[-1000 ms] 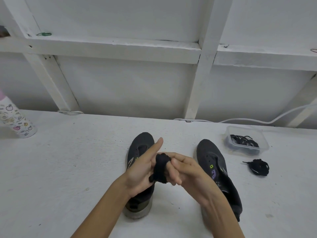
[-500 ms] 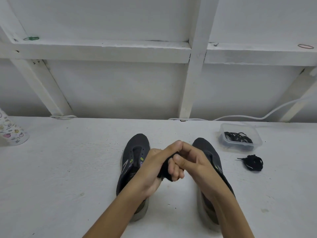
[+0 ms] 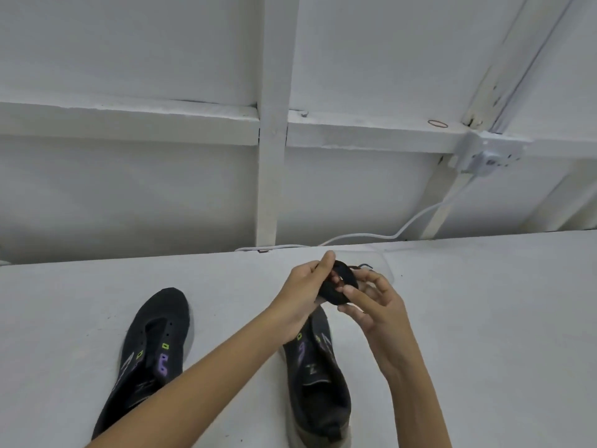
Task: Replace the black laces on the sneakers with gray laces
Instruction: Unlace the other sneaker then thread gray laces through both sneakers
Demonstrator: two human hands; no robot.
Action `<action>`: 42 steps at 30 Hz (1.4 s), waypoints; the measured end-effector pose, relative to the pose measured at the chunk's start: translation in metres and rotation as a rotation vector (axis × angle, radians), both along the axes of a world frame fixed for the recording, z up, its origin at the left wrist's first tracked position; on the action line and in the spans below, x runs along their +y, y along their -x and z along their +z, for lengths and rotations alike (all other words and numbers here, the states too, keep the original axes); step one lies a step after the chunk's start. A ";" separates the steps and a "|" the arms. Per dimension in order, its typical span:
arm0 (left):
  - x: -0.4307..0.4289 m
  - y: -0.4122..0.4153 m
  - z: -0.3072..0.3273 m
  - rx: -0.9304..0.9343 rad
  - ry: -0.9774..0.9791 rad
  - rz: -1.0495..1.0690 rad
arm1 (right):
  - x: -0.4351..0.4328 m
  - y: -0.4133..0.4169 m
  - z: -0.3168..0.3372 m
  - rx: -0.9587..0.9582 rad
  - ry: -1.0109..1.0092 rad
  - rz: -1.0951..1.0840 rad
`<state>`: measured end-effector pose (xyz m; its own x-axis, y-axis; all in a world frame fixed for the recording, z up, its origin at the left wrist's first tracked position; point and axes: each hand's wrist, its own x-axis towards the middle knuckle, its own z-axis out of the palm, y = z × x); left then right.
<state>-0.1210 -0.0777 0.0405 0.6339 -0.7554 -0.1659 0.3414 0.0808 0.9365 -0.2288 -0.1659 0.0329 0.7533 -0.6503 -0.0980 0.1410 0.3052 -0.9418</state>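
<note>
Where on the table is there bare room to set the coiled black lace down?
Widest bare table lies right of the right hand and right shoe. Another patch lies left of the left shoe. Crowded: between the shoes, under the left forearm, and around the held black lace.

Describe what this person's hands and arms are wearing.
Nothing is worn. The left hand and the right hand have no gloves, and no ring, watch or bracelet shows. The left forearm and the right forearm are uncovered down to the frame's edge; no sleeve is in view.
</note>
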 end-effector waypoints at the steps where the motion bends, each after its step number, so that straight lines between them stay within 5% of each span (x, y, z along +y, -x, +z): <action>1: -0.011 -0.001 -0.008 -0.018 -0.031 -0.032 | -0.007 0.002 -0.006 0.015 -0.001 -0.047; 6: -0.052 -0.015 -0.054 -0.287 -0.328 -0.125 | -0.033 0.007 -0.051 0.117 -0.019 -0.210; 11: -0.064 -0.025 -0.076 -0.923 -0.696 -0.245 | -0.046 0.004 -0.103 0.308 0.028 -0.308; 16: -0.071 -0.030 -0.076 -1.259 -0.821 -0.293 | -0.045 0.006 -0.108 0.649 0.329 -0.260; 20: -0.074 -0.049 -0.060 -1.309 -0.732 -0.171 | -0.063 0.003 -0.066 0.916 0.686 -0.133; 24: -0.106 -0.071 -0.051 -1.434 -0.692 -0.174 | -0.111 -0.034 -0.039 0.752 1.016 -0.253; 29: -0.153 -0.076 -0.058 -1.654 -0.963 -0.451 | -0.164 -0.102 -0.047 1.124 1.401 0.291; 42: -0.164 -0.076 -0.065 -1.680 -1.050 -0.539 | -0.174 -0.117 -0.066 1.276 1.451 0.437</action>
<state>-0.0446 -0.2420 -0.0243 0.3888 -0.9027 -0.1843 -0.9211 -0.3767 -0.0980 -0.1113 -0.3401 -0.0328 0.7895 -0.5485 -0.2752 -0.5575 -0.8286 0.0521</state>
